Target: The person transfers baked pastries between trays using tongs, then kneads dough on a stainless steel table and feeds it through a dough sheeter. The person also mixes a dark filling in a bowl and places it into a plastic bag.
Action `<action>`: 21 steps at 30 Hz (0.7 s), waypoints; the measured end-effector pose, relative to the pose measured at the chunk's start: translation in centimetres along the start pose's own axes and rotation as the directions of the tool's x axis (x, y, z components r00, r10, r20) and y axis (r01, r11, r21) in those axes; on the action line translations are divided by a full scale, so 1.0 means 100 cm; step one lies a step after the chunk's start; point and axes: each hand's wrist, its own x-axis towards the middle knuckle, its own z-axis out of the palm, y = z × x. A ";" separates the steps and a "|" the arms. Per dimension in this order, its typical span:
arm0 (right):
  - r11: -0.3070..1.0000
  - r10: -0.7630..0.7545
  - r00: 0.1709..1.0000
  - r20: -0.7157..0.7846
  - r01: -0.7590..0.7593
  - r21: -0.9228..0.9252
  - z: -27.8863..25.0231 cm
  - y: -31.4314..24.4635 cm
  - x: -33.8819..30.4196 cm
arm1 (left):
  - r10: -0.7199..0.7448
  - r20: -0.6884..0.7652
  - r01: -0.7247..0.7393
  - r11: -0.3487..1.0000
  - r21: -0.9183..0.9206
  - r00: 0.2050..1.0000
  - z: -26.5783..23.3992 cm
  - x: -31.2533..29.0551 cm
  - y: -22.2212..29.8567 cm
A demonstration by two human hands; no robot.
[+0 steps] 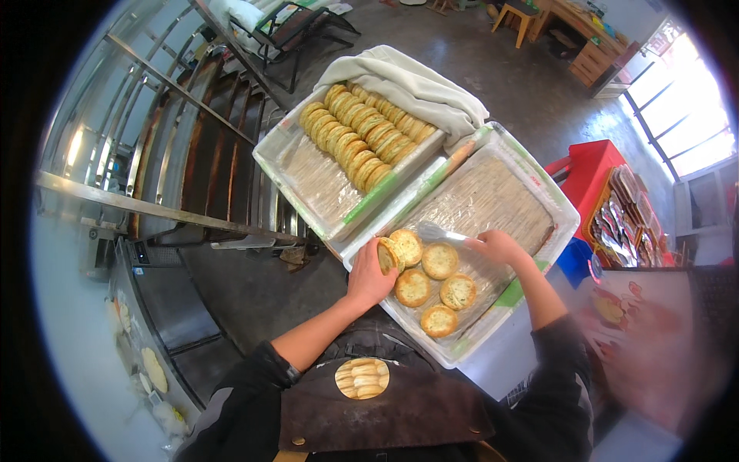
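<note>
My left hand (371,276) is closed round golden pastries (389,254), held on edge at the left rim of the near white box (568,212). How many it holds is partly hidden by the fingers. Beside it, several round browned pastries (439,261) lie flat on the plastic-lined bottom of that box. In my right hand (496,248) is a pale tool (439,232) with a rounded head, reaching over the pastries; its exact kind is unclear. A second white box (302,173) adjoins at the far left, with rows of pastries (358,138) standing on edge.
A cream cloth (408,81) drapes over the far box's back edge. Metal racking with dark trays (219,146) stands at the left. To the right are a red container (593,169) and a basket of packaged goods (625,215). A folding lounger (296,31) stands behind.
</note>
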 end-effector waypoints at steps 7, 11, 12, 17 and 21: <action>0.990 -0.077 0.987 0.143 0.092 -0.106 -0.006 -0.022 0.039 | 0.295 0.103 -0.313 0.885 0.345 0.950 -0.009 0.005 0.009; 0.986 -0.061 0.956 0.287 0.103 -0.133 -0.014 -0.021 0.049 | 0.331 0.074 -0.338 0.894 0.293 0.941 -0.011 0.004 -0.003; 0.988 -0.042 0.953 0.299 0.084 -0.128 -0.013 -0.018 0.050 | 0.341 0.068 -0.347 0.899 0.266 0.938 -0.012 0.004 -0.008; 0.968 -0.228 0.913 0.339 0.251 -0.022 0.004 0.000 0.038 | 0.484 0.047 -0.483 0.851 0.208 0.874 -0.012 0.004 -0.023; 0.998 -0.037 0.959 0.281 0.048 -0.033 0.006 0.000 0.024 | 0.548 0.177 -0.576 0.789 0.216 0.817 -0.010 0.016 -0.020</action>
